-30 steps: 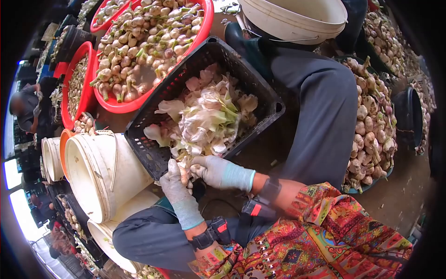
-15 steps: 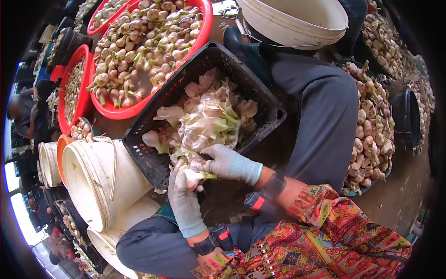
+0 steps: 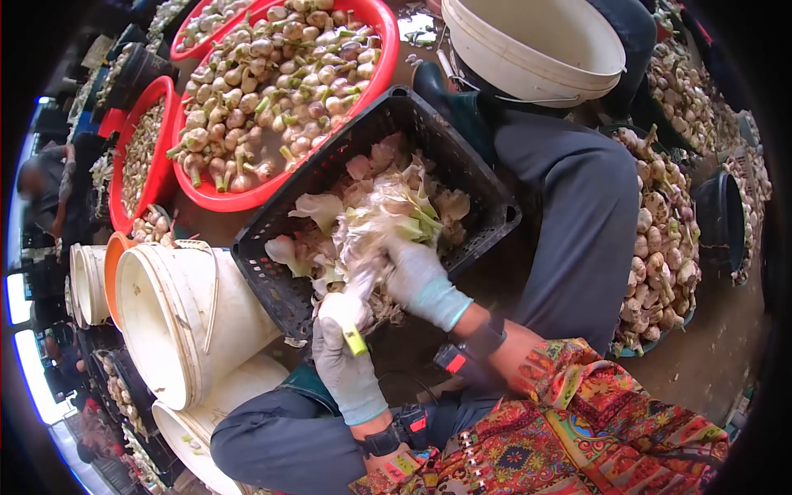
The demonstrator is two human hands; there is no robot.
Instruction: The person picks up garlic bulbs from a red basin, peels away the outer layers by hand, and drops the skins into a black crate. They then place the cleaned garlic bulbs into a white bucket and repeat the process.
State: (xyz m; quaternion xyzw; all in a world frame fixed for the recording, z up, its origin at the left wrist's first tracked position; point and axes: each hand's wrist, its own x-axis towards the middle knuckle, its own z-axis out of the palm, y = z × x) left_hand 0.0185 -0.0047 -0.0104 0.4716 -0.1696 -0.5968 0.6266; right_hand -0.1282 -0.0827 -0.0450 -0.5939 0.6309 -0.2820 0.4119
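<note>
My left hand point(image 3: 340, 363), in a grey glove, is closed around a garlic bulb point(image 3: 340, 308) with a short cut green stem pointing down toward me. Also gloved, my right hand point(image 3: 417, 279) is closed and slightly blurred over the peel heap. A strip of pale garlic skin point(image 3: 363, 282) stretches from the bulb to its fingers. Below both hands is a black plastic crate point(image 3: 268, 210) with perforated walls, tilted in view. Loose garlic skins point(image 3: 379, 206) pile up inside it.
Red tubs of garlic point(image 3: 384, 62) stand beyond the crate. White buckets point(image 3: 186, 330) are on the left, and another white bucket point(image 3: 470, 49) is at the top. A heap of unpeeled garlic point(image 3: 660, 264) lies right of my knee. A person point(image 3: 49, 194) sits at far left.
My right hand has moved away from the bulb, up and right over the peels, drawing out a strip of skin. The bulb has turned so its stem points downward in view.
</note>
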